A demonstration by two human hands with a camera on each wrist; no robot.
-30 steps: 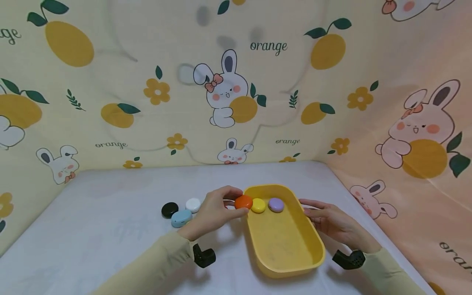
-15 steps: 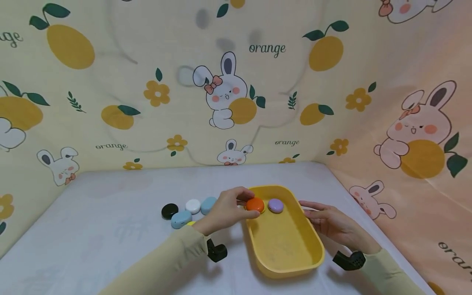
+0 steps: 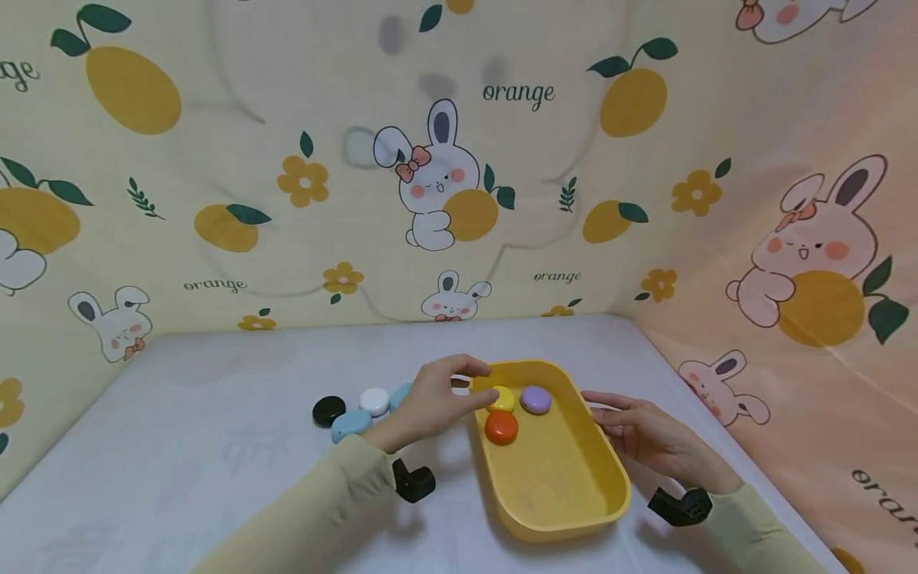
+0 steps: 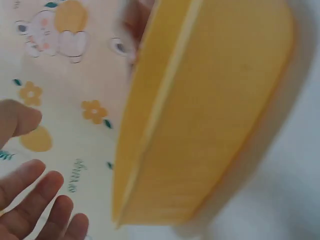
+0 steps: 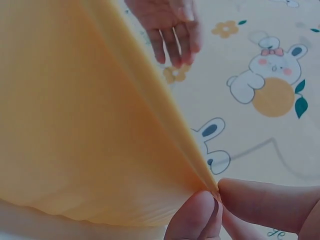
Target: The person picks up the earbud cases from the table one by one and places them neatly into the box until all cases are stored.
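My left hand (image 3: pixel 433 399) hovers over the left rim of a yellow tray (image 3: pixel 552 486), thumb and fingers spread with nothing between them. Below its thumb, in the tray, lie a glossy rounded orange-red piece (image 3: pixel 501 428) and a partly covered yellow piece (image 3: pixel 505 399). A purple piece (image 3: pixel 535 400) rests to their right. At the tray's right side, my right hand (image 3: pixel 656 438) holds the rim; the right wrist view has its thumb (image 5: pixel 195 215) and a finger pinching the edge. The left wrist view shows the left fingers (image 4: pixel 42 195) apart from the tray wall.
Left of the tray on the white tabletop (image 3: pixel 179 462) lie a black piece (image 3: pixel 329 411), a white piece (image 3: pixel 374 401) and two light blue pieces (image 3: pixel 351 426), one partly behind the left hand. A patterned cloth (image 3: pixel 323 239) rises behind and on the right.
My left hand carried the orange-red piece over the tray's left rim and let it go; it now lies just nearer than the yellow piece. The right hand has stayed at the rim.
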